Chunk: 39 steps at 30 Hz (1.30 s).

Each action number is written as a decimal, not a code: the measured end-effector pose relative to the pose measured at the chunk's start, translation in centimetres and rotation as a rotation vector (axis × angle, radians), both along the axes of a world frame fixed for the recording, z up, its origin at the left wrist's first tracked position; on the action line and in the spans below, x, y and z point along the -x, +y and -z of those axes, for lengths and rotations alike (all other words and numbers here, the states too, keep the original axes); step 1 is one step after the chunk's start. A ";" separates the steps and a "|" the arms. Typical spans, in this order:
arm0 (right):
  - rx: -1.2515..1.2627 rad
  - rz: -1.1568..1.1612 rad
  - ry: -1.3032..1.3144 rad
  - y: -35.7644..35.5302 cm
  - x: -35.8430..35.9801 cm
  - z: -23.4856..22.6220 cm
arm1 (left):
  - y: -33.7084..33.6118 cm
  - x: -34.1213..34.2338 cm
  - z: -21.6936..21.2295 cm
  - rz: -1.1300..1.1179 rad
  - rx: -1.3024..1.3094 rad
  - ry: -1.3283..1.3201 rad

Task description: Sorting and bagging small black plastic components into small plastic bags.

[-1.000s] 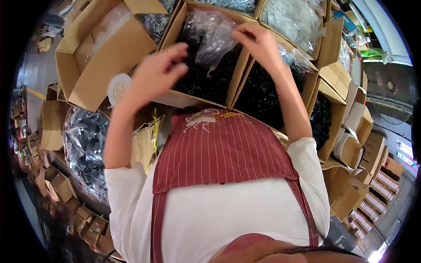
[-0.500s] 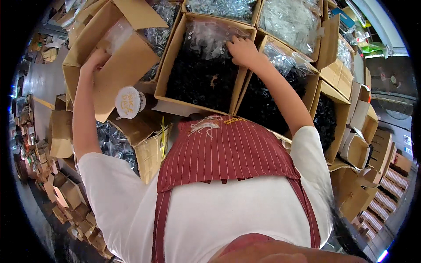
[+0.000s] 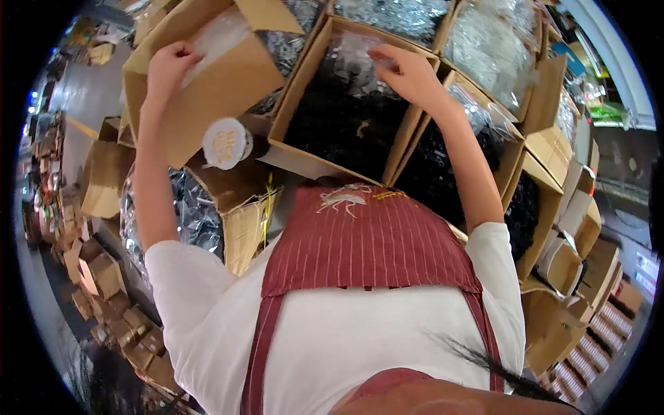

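Observation:
My left hand (image 3: 171,68) is raised over the near wall of an open cardboard box (image 3: 221,86) at the left. Its fingers are curled together; whether they hold anything I cannot make out. Inside that box, beside the fingertips, lies a clear plastic bag (image 3: 220,33). My right hand (image 3: 408,72) hovers at the far right corner of a cardboard box of small black parts (image 3: 332,128). Thumb and fingers are drawn together there, and anything between them is too small to name. Clear zip bags (image 3: 351,59) lie on the black parts, just left of that hand.
A lidded white cup (image 3: 227,143) stands near the left box. More cartons of black parts (image 3: 432,162) and clear bagged pieces (image 3: 484,59) adjoin on the right and far side. Below my left arm is an open carton of clear-wrapped dark pieces (image 3: 183,211).
My left hand has risen out of the left box, where its fingers were hidden. The right hand has lifted slightly off the bags. The whole view has shifted, with the boxes appearing further right.

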State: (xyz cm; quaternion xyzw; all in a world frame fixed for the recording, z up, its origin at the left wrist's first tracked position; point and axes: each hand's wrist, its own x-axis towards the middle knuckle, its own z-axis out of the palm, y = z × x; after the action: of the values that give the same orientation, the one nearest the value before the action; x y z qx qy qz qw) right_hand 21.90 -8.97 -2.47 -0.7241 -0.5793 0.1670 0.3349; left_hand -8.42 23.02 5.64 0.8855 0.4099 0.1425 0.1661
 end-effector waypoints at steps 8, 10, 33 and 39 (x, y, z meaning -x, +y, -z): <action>-0.095 -0.075 0.466 0.5 3.7 -2.1 | -0.9 0.1 -0.2 -0.109 0.632 -0.632; -0.101 -0.040 0.542 0.3 4.0 -2.5 | -2.8 -0.6 -1.0 -0.063 0.596 -0.692; -0.131 -0.255 0.895 -3.8 6.4 -2.7 | -22.2 -6.6 0.9 0.141 0.599 -0.586; -0.105 -0.074 0.647 -5.4 5.9 -1.3 | -23.4 -5.5 3.3 0.079 0.466 -0.420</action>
State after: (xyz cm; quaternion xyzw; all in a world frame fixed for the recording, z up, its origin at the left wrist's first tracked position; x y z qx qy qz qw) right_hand 15.98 -14.34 -1.15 -0.5936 -0.4769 0.3703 0.5320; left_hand -2.89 -0.37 2.30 0.7900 0.3535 0.2177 0.4511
